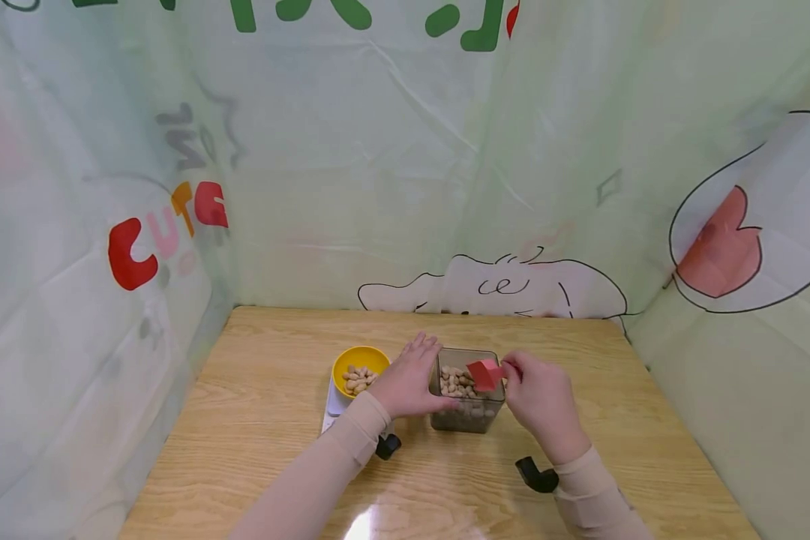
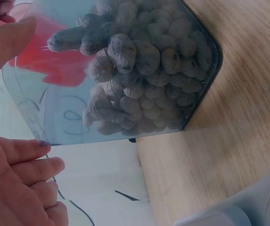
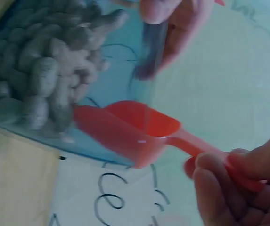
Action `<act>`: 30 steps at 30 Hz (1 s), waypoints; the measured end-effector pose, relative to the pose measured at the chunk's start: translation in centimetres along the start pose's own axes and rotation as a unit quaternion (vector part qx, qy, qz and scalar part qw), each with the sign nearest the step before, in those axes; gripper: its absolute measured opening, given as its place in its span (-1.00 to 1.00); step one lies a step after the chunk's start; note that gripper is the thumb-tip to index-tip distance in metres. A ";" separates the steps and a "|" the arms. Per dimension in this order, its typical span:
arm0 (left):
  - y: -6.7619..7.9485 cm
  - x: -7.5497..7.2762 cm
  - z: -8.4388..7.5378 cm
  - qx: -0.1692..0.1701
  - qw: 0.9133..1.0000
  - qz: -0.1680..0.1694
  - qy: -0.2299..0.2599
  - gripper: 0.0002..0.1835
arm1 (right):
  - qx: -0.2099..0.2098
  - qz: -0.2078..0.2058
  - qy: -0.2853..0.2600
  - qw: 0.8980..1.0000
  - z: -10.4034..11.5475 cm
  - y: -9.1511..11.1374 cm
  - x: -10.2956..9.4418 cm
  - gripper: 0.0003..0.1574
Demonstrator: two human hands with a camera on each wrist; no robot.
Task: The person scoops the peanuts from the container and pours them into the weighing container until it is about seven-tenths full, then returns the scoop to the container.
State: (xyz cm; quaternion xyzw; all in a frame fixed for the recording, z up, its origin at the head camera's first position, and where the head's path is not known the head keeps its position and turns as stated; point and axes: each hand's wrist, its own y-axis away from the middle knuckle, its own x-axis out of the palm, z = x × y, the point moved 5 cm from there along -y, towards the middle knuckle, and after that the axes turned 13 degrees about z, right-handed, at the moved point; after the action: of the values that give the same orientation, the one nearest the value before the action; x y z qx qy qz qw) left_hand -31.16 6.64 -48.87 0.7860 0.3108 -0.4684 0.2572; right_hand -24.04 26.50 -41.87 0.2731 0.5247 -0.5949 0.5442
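A clear grey plastic container (image 1: 462, 424) stands on the table, partly filled with unshelled peanuts (image 2: 149, 61). My left hand (image 1: 412, 379) spans its left side, thumb along the near rim and fingertips at the far corner. In my right hand (image 1: 543, 397), the handle of a red scoop (image 1: 486, 376) is pinched between thumb and fingers. The scoop's bowl (image 3: 125, 129) dips inside the container's right side, its tip close by the peanuts, and the visible part of its inside is bare. Left of the container, a yellow bowl (image 1: 376, 358) holds several peanuts.
Beneath the yellow bowl sits a white scale (image 1: 335, 405), partly hidden by my left forearm. The wooden table (image 1: 263, 390) meets printed cloth (image 1: 351, 180) at the back and sides. Black mounts (image 1: 537, 476) are on both wrists.
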 end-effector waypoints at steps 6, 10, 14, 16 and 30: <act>-0.1 0.1 0.0 0.001 1.000 -0.007 0.004 0.19 | 0.012 0.063 0.009 0.998 0.7 -1.0 -1.0 -0.87; -0.2 0.1 -0.1 0.005 1.000 -0.008 0.008 0.18 | 0.050 0.111 -0.008 0.993 0.2 -1.9 -0.8 -0.83; -0.3 0.2 -0.1 0.007 1.000 -0.009 0.008 0.18 | 0.091 0.160 -0.037 0.982 -0.5 -2.7 0.1 -0.74; -0.3 0.3 -0.1 0.007 1.000 -0.008 0.006 0.18 | 0.110 0.166 -0.055 0.978 -0.8 -3.0 0.6 -0.70; -0.3 0.5 0.1 0.000 1.000 0.003 0.020 0.22 | 0.247 0.140 -0.316 0.905 -4.6 -2.8 2.8 -0.62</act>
State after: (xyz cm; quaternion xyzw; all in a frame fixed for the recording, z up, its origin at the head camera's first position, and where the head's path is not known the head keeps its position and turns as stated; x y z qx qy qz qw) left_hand -31.25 6.91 -49.43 0.7964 0.3136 -0.4516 0.2519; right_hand -28.53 29.34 -44.84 0.2671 0.1179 -0.6779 0.6747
